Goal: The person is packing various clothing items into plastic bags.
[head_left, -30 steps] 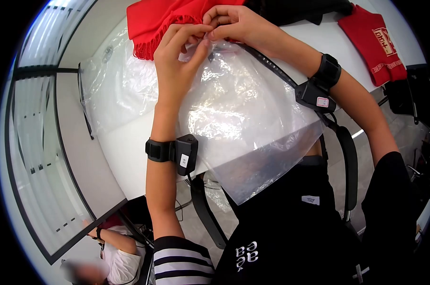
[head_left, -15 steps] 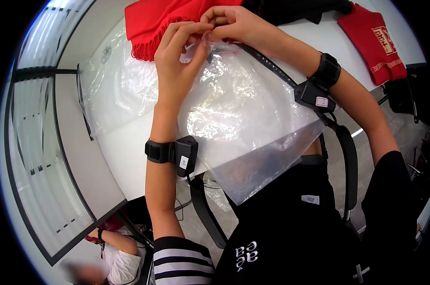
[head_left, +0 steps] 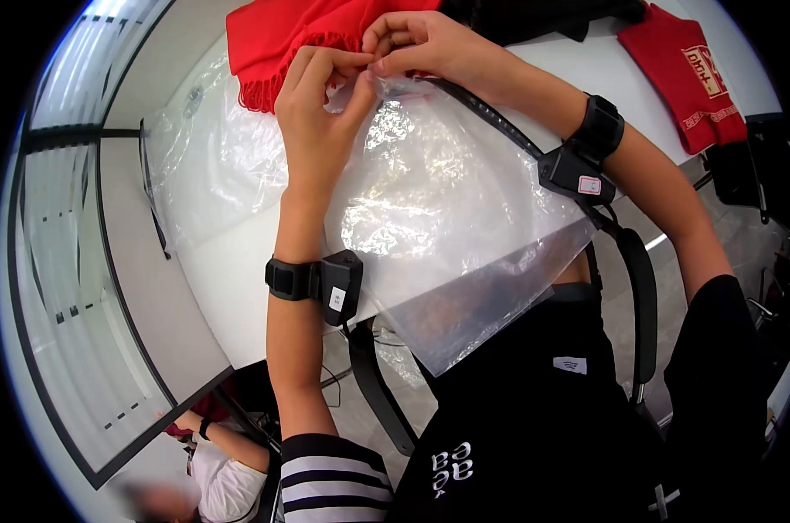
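Observation:
A clear plastic bag (head_left: 439,192) spreads from my fingertips over the white table (head_left: 238,296) and past its near edge, its lower corner hanging before my black clothing. My left hand (head_left: 321,109) pinches the bag's far edge with thumb and fingers. Right beside it, my right hand (head_left: 425,44) is closed on the same edge, fingertips nearly touching the left ones. The exact grip is partly hidden by the fingers. Just beyond both hands lies a red fringed scarf (head_left: 273,39).
More clear plastic (head_left: 212,166) lies at the left of the table. A folded red cloth with gold lettering (head_left: 683,83) is at the right, and black fabric (head_left: 543,19) at the back. Lower left, beyond a partition (head_left: 155,336), sits another person (head_left: 225,471).
Both hands have shifted slightly to the left with the bag's edge still pinched. The other person's arm at the lower left has moved a little.

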{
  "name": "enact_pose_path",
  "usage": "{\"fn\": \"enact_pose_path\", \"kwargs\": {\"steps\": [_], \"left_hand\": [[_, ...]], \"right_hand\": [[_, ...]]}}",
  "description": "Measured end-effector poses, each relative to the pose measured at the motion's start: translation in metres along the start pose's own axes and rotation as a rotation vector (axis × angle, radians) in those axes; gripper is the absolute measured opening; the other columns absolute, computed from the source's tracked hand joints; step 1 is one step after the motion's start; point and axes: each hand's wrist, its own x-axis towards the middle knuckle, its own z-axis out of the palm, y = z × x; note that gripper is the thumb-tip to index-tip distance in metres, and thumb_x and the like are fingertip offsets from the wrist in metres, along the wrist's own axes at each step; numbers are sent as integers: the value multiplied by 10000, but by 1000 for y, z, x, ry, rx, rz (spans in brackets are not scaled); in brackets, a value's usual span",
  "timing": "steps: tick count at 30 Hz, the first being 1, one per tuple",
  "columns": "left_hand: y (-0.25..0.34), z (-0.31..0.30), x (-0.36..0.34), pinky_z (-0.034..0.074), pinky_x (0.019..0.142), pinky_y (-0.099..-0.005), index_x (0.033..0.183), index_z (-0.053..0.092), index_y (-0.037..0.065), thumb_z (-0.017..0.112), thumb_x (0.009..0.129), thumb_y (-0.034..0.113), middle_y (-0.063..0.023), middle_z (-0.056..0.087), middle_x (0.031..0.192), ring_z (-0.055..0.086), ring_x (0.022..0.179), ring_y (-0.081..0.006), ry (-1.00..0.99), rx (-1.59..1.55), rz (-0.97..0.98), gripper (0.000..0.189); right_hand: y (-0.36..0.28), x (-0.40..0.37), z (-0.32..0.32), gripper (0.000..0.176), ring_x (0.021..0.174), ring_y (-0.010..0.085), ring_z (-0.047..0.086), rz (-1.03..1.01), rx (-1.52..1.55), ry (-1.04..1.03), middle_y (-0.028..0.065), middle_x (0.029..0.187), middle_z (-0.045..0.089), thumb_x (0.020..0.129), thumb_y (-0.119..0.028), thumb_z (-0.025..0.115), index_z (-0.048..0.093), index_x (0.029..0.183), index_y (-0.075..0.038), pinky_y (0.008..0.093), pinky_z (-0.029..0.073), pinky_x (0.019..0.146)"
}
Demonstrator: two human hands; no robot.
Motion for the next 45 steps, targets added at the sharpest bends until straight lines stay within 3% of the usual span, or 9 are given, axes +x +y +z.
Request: {"fn": "enact_pose_path", "kwargs": {"steps": [12,14,17,33,38,45], "left_hand": [[1,0,1,360,586,-208,926,728,35,701,794,6,6,587,814,498,671,-60,42,7,5,138],[-1,-1,2,392,578,-239,894,719,60,736,762,45,-2,567,796,527,689,-104,48,17,11,134],[0,-2,1,394,579,-239,898,717,62,744,760,48,-1,567,799,524,687,-103,55,26,5,142],[-1,0,1,377,604,-210,884,689,29,731,806,50,13,593,787,506,683,-67,33,25,10,92],[-3,2,0,391,590,-219,957,605,48,792,747,116,0,623,791,552,690,-81,16,-77,-31,289],[0,1,-1,380,631,-203,1027,573,30,770,786,83,1,637,829,528,717,-65,-38,-68,-59,317]], "right_hand": [[-1,0,-1,241,754,74,571,29,4,10,32,881,660,802,-82,694,624,1024,-19,204,451,701],[0,-1,0,239,752,73,568,19,26,17,29,878,657,803,-82,693,624,1023,-21,203,449,697],[-1,-1,0,238,751,71,565,15,37,23,27,878,656,805,-82,690,623,1024,-21,201,447,693],[-3,-2,1,215,758,77,569,30,17,32,29,858,652,812,-101,695,628,1004,-31,206,450,707],[0,-1,2,179,744,75,560,18,27,40,17,838,638,837,-129,694,635,979,-38,200,445,692],[-1,-2,3,163,710,60,534,49,20,59,-1,815,624,877,-188,696,647,960,-57,191,436,674]]}}
